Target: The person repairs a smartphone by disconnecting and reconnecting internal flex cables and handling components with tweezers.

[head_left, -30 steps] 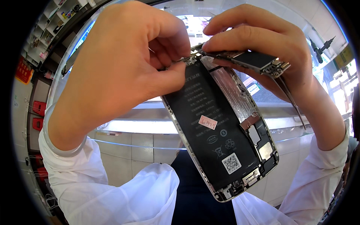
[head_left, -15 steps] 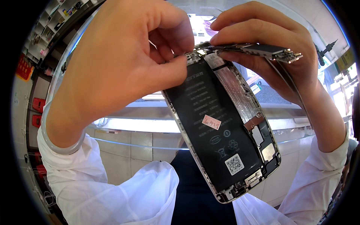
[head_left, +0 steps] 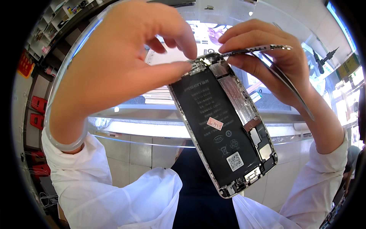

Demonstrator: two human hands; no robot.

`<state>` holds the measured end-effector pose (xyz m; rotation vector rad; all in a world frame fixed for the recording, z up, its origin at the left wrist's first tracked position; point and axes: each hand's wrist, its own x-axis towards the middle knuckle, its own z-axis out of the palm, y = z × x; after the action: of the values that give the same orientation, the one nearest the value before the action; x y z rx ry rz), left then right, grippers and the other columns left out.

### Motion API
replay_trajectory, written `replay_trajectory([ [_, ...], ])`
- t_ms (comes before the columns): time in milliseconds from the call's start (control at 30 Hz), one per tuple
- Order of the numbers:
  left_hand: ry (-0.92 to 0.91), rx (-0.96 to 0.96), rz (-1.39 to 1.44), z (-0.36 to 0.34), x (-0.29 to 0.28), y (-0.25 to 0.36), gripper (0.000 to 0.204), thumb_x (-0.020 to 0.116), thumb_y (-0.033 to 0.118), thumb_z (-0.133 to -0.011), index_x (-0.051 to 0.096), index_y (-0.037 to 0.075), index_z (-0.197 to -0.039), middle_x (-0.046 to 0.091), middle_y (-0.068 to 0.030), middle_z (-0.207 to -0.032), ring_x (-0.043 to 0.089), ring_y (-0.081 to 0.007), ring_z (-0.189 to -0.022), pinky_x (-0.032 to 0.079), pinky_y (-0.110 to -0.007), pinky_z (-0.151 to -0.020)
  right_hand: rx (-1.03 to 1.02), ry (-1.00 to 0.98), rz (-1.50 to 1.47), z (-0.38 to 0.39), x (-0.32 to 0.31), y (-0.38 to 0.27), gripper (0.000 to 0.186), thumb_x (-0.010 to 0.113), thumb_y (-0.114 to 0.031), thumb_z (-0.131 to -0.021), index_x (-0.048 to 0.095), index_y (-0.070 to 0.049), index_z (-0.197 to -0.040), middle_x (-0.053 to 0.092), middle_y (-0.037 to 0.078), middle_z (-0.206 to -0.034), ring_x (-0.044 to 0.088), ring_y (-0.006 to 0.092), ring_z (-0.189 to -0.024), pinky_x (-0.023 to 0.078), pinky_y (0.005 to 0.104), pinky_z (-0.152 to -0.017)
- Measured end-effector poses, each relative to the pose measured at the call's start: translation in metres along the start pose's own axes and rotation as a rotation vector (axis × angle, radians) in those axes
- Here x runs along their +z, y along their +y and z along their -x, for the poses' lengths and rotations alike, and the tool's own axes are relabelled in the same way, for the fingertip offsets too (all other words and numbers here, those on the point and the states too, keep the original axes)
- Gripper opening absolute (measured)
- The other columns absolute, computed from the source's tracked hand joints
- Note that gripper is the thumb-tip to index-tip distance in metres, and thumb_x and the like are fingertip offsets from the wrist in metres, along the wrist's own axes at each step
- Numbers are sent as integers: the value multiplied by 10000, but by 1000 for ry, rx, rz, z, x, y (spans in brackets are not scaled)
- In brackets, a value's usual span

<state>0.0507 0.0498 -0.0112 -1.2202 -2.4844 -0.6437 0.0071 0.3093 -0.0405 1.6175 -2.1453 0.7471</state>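
Note:
An opened smartphone (head_left: 213, 110) hangs tilted in front of me, showing its black battery (head_left: 206, 103) with a small pink sticker. My left hand (head_left: 148, 49) pinches its upper left corner between thumb and forefinger; the other fingers curl loosely. At the top right, a thin circuit board (head_left: 263, 49) sticks out past the phone's edge, seen nearly edge-on. The fingers and thumb of my right hand (head_left: 267, 49) close on that board. Slim metal strips (head_left: 291, 89), which look like tweezers, lie against the same palm and point down along the wrist.
Behind the phone is a glass-topped counter (head_left: 126, 113) with papers and a lit white area. A dark tool (head_left: 324, 59) lies at the right. Shelves (head_left: 45, 30) stand far left, above red bins (head_left: 38, 105). Below the counter shows a tiled floor (head_left: 139, 156).
The circuit board has turned from showing its dark face to nearly edge-on. My left forefinger and thumb have spread a little. The phone has shifted slightly, its lower end moving left and up.

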Motion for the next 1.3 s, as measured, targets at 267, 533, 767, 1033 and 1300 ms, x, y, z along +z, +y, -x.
replay_trajectory([
  [267,-25,-164,67,7,-8,-3,243,806,83,-751,656,24,-934,673,-34,-899,650,-141,-839,527,-279,-710,418,87,-479,2,3,-5,150,623,-89,-991,669,1,-1102,678,113,-1144,631,181,-1091,489,348,-981],
  [533,44,-50,223,7,7,-13,103,747,39,-836,740,-1,-931,719,-66,-833,680,-135,-745,544,-252,-680,33,-34,-111,-23,-4,-3,138,734,9,-867,699,19,-1000,684,142,-1111,689,212,-964,571,321,-845],
  [767,25,-252,345,7,6,-10,74,748,17,-847,732,-22,-907,721,-69,-798,680,-94,-703,544,-226,-653,-205,27,100,-31,-5,0,216,782,-29,-817,718,2,-1021,694,132,-1098,716,218,-911,606,308,-756],
  [1033,56,-482,544,3,-2,-29,145,804,13,-806,722,-17,-922,724,-72,-817,684,-92,-712,545,-198,-646,253,115,-38,-13,-9,0,194,702,1,-898,662,11,-1087,693,120,-1110,705,168,-946,575,310,-865],
  [1300,-20,-488,712,4,-18,-45,189,788,124,-857,720,4,-987,719,-62,-805,681,-73,-679,552,-176,-589,331,91,-330,-8,-26,-3,316,456,-217,-953,641,33,-1008,632,179,-1152,686,225,-1012,554,390,-917],
])
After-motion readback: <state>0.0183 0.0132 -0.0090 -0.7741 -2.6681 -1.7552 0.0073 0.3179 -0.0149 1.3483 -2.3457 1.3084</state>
